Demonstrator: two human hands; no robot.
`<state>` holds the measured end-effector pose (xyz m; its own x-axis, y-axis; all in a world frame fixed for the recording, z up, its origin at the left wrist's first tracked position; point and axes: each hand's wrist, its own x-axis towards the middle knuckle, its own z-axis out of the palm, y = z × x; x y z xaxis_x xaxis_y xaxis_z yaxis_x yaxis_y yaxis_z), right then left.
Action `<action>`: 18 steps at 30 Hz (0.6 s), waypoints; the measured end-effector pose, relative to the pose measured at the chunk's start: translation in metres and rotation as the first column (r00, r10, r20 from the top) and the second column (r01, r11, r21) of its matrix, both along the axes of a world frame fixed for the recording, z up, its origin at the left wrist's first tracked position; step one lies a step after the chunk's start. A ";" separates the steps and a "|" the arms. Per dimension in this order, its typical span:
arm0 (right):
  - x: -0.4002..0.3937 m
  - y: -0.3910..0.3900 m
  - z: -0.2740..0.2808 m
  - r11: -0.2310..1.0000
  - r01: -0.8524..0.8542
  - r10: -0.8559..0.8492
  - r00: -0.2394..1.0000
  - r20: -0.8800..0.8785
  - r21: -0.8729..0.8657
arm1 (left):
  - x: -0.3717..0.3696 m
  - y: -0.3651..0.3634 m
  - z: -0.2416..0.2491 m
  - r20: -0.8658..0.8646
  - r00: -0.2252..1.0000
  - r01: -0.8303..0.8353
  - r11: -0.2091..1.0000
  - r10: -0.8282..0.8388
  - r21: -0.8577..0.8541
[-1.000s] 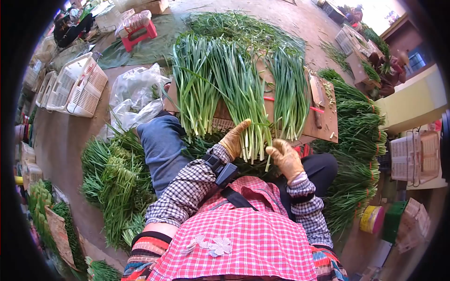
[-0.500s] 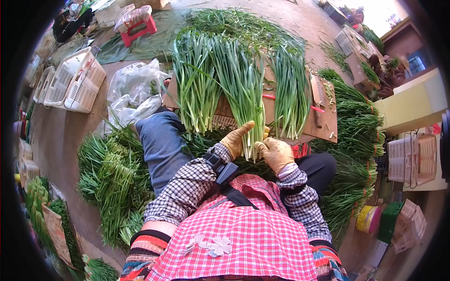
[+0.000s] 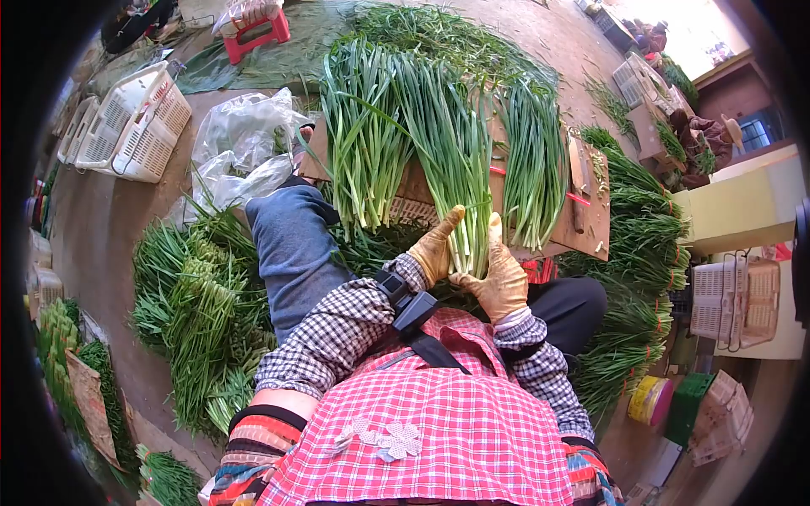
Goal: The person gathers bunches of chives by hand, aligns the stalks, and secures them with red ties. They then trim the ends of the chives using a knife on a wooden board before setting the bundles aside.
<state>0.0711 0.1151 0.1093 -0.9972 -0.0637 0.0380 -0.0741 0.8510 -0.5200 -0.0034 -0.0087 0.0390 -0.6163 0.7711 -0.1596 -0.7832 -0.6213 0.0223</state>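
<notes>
Between my gloved hands is the middle bunch of garlic chives point(image 3: 451, 135), its pale stem ends toward me and its leaves lying over a wooden board point(image 3: 591, 215). My left hand point(image 3: 436, 250) grips the left side of the stems, thumb up. My right hand point(image 3: 499, 282) cups the stem ends from the right, its thumb along the stems and fingers around the base. Another bunch of chives point(image 3: 363, 143) lies to the left on the board, and one more bunch point(image 3: 533, 160) to the right. A knife point(image 3: 577, 190) rests at the board's right edge.
Loose chives point(image 3: 207, 312) are heaped on the floor at my left. Tied bundles point(image 3: 633, 278) are stacked at my right. A clear plastic bag point(image 3: 245, 139) and a white crate point(image 3: 135, 122) stand left of the board. A red stool point(image 3: 257, 35) is farther back.
My right hand has gone from pinching at the stem ends to spreading around the base of the bunch. The stem ends now sit closer together between both hands. The view has shifted slightly.
</notes>
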 end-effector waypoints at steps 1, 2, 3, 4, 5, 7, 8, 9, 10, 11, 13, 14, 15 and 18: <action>-0.001 0.000 0.000 1.000 0.009 -0.009 0.999 0.032 0.003 | 0.000 -0.001 -0.005 0.004 0.999 0.041 0.999 -0.041 0.006; -0.002 0.000 0.000 1.000 0.018 -0.018 0.998 0.063 0.006 | 0.001 -0.003 -0.009 0.003 0.999 0.051 0.998 -0.051 -0.022; -0.001 0.000 0.002 0.999 -0.034 0.035 0.998 -0.053 0.014 | 0.001 -0.004 -0.013 0.003 0.998 0.060 0.997 -0.060 -0.050; 0.000 0.002 -0.001 0.967 0.005 0.002 1.000 0.029 -0.255 | 0.001 -0.005 -0.013 0.003 0.998 0.068 0.995 -0.068 -0.078; 0.002 0.004 -0.006 0.864 0.066 -0.007 0.993 0.118 -0.499 | -0.001 -0.002 -0.026 -0.021 0.996 0.083 0.997 -0.083 -0.001; 0.003 0.000 0.008 0.637 0.209 -0.024 0.967 0.252 -0.742 | -0.003 0.000 -0.036 -0.003 0.995 0.100 0.995 -0.100 -0.024; 0.003 0.000 0.010 0.849 0.094 -0.056 0.995 0.088 -0.519 | -0.003 0.000 -0.039 0.006 0.994 0.111 0.993 -0.111 -0.037; 0.003 0.000 0.011 0.974 0.015 -0.034 0.996 -0.081 -0.226 | -0.003 -0.002 -0.042 -0.047 0.991 0.122 0.993 -0.122 0.005; 0.001 0.000 0.013 0.995 -0.018 0.041 0.972 -0.232 0.100 | -0.003 -0.002 -0.039 -0.026 0.992 0.125 0.992 -0.125 0.011; -0.002 -0.008 0.018 0.979 -0.001 0.067 0.946 -0.316 0.202 | -0.003 -0.003 -0.035 -0.005 0.992 0.127 0.992 -0.127 0.016; -0.005 -0.010 0.008 0.947 -0.035 0.124 0.957 -0.261 0.318 | 0.000 0.001 -0.028 0.012 0.995 0.100 0.995 -0.101 0.028; -0.006 -0.011 0.003 0.926 -0.055 0.150 0.962 -0.230 0.374 | 0.002 0.002 -0.025 0.016 0.997 0.074 0.997 -0.074 0.001; -0.007 -0.012 -0.001 0.919 -0.036 0.182 0.922 -0.341 0.392 | 0.004 0.002 -0.023 0.018 0.999 0.046 0.999 -0.046 -0.027; -0.002 -0.011 0.001 0.923 -0.109 0.220 0.936 -0.275 0.368 | 0.006 -0.001 -0.013 0.008 1.000 -0.001 0.995 0.002 -0.100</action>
